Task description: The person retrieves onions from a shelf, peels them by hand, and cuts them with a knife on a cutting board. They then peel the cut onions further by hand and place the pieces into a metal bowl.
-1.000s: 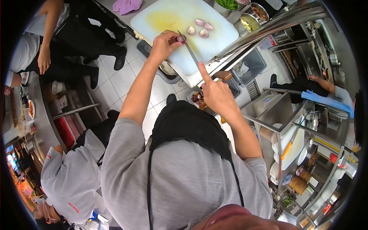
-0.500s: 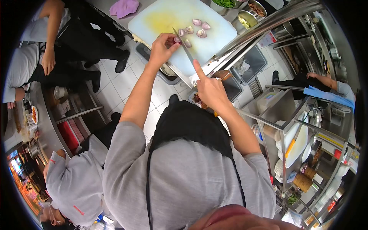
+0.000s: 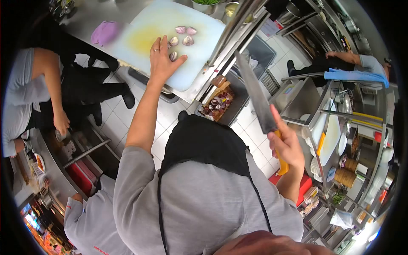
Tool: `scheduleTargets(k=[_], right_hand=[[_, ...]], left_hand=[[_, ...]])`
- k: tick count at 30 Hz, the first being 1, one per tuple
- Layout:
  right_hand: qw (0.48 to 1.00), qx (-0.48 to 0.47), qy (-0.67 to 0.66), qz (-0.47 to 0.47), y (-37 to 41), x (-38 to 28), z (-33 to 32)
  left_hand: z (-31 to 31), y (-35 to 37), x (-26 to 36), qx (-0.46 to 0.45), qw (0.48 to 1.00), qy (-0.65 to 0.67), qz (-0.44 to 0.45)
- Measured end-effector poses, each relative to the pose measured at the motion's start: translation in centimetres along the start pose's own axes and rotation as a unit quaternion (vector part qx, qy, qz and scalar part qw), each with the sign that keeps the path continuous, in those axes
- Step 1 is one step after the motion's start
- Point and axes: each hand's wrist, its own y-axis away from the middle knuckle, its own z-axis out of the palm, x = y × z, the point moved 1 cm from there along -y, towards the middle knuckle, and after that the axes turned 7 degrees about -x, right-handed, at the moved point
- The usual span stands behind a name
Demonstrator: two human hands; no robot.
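My right hand [image 3: 287, 142] holds a large knife [image 3: 257, 93] by its yellow handle, raised off to the right of the board, blade pointing up and left. My left hand [image 3: 162, 63] rests on the white cutting board [image 3: 204, 25] with its fingers spread, a ring on one finger. Beside its fingers lie several pieces of purple onion [image 3: 188, 40], with one piece [image 3: 173, 55] between thumb and fingers, not visibly gripped. Anything under the palm is hidden. A yellow stain marks the board's left part.
A purple cloth [image 3: 104, 33] lies left of the board. Below its right edge is a bin [image 3: 233, 102] with onion scraps [image 3: 216, 105]. A metal rack [image 3: 293, 121] stands at right. Co-workers stand at left [image 3: 42, 85], lower left [image 3: 91, 221] and far right [image 3: 367, 63].
The knife has left the board, moving right and toward me in my right hand. My left hand has opened and now lies flat over the board. The camera view has shifted.
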Motion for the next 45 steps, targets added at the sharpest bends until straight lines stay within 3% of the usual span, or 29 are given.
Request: scheduleTargets(k=[3, 11, 16, 24, 30, 33, 34, 35, 36, 37, 41, 42, 45], right_hand=[[0.995, 0.069, -0.066, 0.011, -2.9, 1.1, 0.0], [0.967, 0.134, -0.214, 0.031, -15.5, 2.0, 1.9], [0.96, 0.104, -0.257, 0.039, -18.4, 0.7, 1.8], [0.933, 0.046, -0.357, -0.014, -22.8, -0.8, 0.6], [0.921, -0.025, -0.384, 0.059, -29.6, -0.6, -1.7], [0.965, -0.051, -0.252, 0.053, -29.4, -1.4, -3.2], [0.989, -0.001, -0.135, 0.055, -28.7, -2.3, -3.6], [0.997, 0.071, 0.026, -0.015, -28.9, -2.7, -4.2], [0.969, 0.141, 0.183, -0.086, -28.6, -3.4, -4.7], [0.907, 0.207, 0.332, -0.156, -28.4, -4.1, -4.8], [0.867, 0.211, 0.368, -0.264, -28.0, -9.8, -4.0], [0.856, 0.165, 0.416, -0.26, -31.7, -9.1, -4.4], [0.814, 0.065, 0.413, -0.402, -38.5, -9.2, -3.3]], left_hand=[[1.0, -1.8, 0.1, 0.012, 1.0, -0.01, 0.024], [2.9, -4.9, 2.4, -0.021, 0.994, -0.103, 0.023], [4.0, -5.9, 2.1, -0.031, 0.995, -0.093, 0.002], [4.7, -5.2, 1.6, 0.031, 0.993, -0.117, 0.011], [4.2, -5.2, 2.3, 0.031, 0.991, -0.13, 0.004], [3.6, -5.2, 3.1, 0.001, 0.987, -0.157, -0.04], [4.0, -5.3, 2.6, 0.009, 0.986, -0.162, -0.04], [4.4, -5.3, 2.1, 0.016, 0.985, -0.167, -0.039], [4.3, -5.3, 2.3, 0.015, 0.984, -0.173, -0.043], [4.2, -5.4, 2.5, 0.01, 0.983, -0.175, -0.046], [3.1, -6.0, 3.5, -0.004, 0.984, -0.172, -0.05], [3.0, -6.1, 3.5, -0.005, 0.984, -0.173, -0.046], [2.7, -6.8, 3.3, -0.007, 0.987, -0.151, -0.045]])
